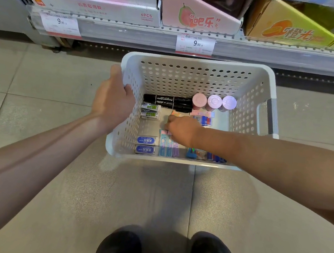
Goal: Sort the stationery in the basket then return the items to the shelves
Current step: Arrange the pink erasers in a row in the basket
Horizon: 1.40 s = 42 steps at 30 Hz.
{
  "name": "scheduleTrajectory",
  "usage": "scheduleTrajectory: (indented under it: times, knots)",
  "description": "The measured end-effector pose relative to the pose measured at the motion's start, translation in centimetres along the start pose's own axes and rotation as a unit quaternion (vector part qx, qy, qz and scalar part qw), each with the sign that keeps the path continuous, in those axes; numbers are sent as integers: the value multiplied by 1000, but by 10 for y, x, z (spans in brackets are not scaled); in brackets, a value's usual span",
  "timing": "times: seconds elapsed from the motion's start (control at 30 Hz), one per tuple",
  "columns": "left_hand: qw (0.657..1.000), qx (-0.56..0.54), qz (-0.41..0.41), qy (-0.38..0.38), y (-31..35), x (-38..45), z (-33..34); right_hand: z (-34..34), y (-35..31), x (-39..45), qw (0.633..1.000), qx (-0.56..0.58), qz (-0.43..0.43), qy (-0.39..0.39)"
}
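A white perforated basket (197, 76) stands on the floor below the shelf. My left hand (112, 98) grips its left rim, thumb outside and fingers curled over the wall. My right hand (180, 128) reaches down inside, fingers curled at the top of the pastel slim packs (168, 147); whether it holds one I cannot tell. Black permanent markers (167, 102) lie at the back, next to three upright pink and lilac round-capped tubes (214, 102). Green-labelled erasers (150, 110) lie at the left, blue-labelled erasers (146, 144) at the front left, blue packs (206, 155) under my forearm.
The shelf edge (150, 36) carries price tags reading 9.90. Above it sit a white carton (92, 3), a pink guava box (199, 17) and a yellow-orange box (290, 26). My shoes (168, 251) stand on the grey tiled floor in front of the basket.
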<state>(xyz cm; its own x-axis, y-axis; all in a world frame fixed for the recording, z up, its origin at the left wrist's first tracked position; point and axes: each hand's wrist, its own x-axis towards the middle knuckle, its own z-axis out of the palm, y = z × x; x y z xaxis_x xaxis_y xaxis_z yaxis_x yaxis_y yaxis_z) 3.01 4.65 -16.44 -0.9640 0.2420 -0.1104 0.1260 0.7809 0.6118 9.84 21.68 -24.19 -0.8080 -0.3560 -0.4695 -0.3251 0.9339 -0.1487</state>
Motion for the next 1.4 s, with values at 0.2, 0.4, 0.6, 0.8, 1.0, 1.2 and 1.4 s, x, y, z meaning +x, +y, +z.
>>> scheduleTrajectory:
  times: [0.2, 0.4, 0.6, 0.8, 1.0, 1.2, 1.4]
  knots:
    - [1000, 13, 2, -2, 1, 0, 0, 3, 3, -1, 999, 28, 26, -1]
    - [1000, 11, -2, 2, 0, 0, 1, 12, 3, -3, 995, 96, 31, 3]
    - [1000, 14, 0, -1, -1, 0, 0, -6, 14, -22, 997, -11, 63, 52]
    - [1000, 18, 0, -2, 1, 0, -2, -9, 30, -42, 985, -131, 110, -23]
    - [1000, 23, -1, -1, 1, 0, -2, -14, 38, -46, 976, -178, 112, -54]
    - [1000, 20, 1, -2, 1, 1, -1, -12, 46, -39, 966, -202, 140, -77]
    - [1000, 14, -7, 0, 1, 1, 0, -9, 45, -35, 964, -219, 140, -65]
